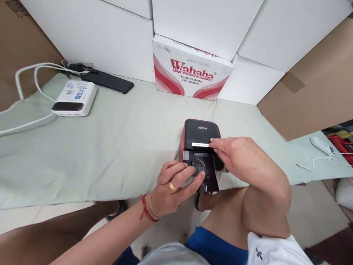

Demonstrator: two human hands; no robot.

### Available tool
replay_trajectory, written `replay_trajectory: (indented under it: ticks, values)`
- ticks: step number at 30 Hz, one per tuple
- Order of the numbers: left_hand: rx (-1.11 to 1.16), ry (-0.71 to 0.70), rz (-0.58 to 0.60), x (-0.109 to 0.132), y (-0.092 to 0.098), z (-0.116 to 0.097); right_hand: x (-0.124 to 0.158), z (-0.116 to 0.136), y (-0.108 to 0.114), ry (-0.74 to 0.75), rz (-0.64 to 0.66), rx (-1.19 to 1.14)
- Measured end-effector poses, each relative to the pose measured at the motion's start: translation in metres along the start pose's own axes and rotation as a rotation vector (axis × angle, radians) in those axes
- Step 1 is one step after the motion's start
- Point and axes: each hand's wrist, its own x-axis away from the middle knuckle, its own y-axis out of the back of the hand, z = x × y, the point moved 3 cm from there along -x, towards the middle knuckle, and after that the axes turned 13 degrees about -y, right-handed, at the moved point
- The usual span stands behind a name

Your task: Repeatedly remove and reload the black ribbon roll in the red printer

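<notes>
A small black printer with red sides point(202, 132) stands at the near edge of the cloth-covered surface point(124, 147). A clear glossy film strip point(205, 173) hangs from its front. My left hand point(172, 187), with a gold ring and a red wrist string, pinches the lower part of this film. My right hand point(234, 154) rests on the printer's right side, its fingertips pinched at the white label slot point(200, 144) on the front.
A white power bank point(75, 97) with white cables and a black phone point(107, 81) lie at the back left. White boxes and a Wahaha carton point(190, 71) line the back. Brown cardboard point(311, 95) leans at right, near a white remote point(321, 145).
</notes>
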Motion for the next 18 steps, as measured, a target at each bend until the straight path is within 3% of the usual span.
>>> replay_trajectory:
  ticks: [5,8,11,18]
  values:
    - [0.101,0.098,0.002,-0.01,0.006,0.014,-0.003,0.027,-0.002,-0.024,0.075,0.24]
    - [0.165,0.255,0.061,-0.016,0.007,0.033,-0.005,0.033,-0.003,-0.013,0.101,0.303]
    - [0.25,0.327,0.143,-0.015,0.002,0.046,-0.006,0.033,-0.005,-0.02,0.121,0.313]
    - [0.341,0.421,0.102,-0.003,-0.005,0.05,-0.006,0.034,-0.008,-0.013,0.116,0.246]
